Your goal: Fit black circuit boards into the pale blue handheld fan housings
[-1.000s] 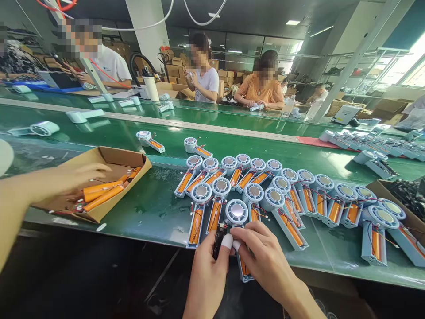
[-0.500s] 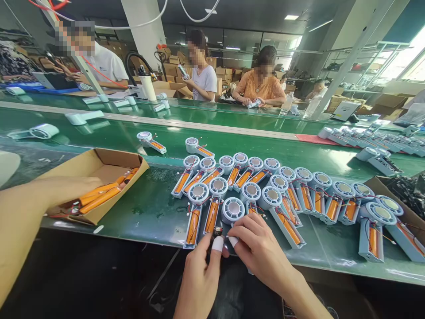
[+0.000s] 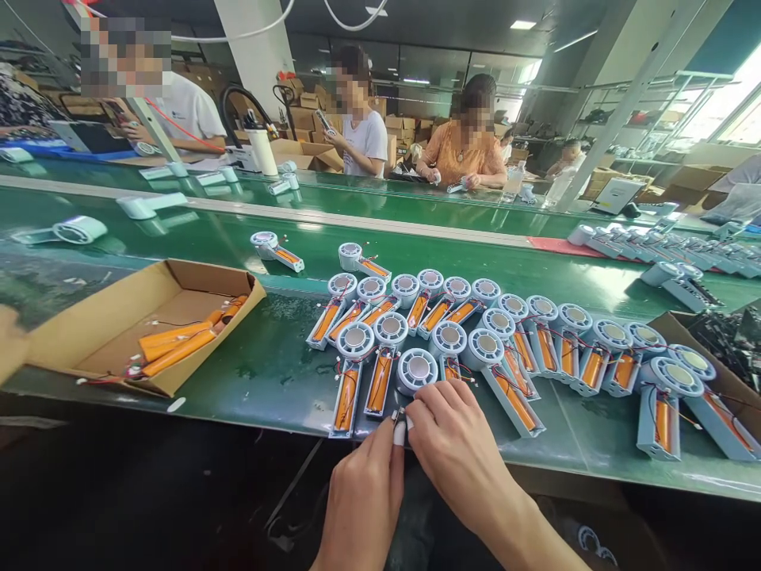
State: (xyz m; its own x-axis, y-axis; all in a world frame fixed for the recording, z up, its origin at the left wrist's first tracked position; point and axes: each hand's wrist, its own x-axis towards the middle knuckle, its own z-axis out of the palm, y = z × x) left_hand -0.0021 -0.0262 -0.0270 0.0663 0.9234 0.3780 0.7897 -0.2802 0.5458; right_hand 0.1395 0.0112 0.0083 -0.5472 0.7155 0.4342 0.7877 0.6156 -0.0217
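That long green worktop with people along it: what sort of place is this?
Probably a factory assembly line: many matching pale-blue units lie on the worktop, a person in orange opposite handles a pale piece, and cardboard boxes are piled behind.

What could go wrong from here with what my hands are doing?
The small part at the fingertips of your left hand might slip and drop, since it is held near the front edge of the table. Your right hand could snag the loose wires just beyond it.
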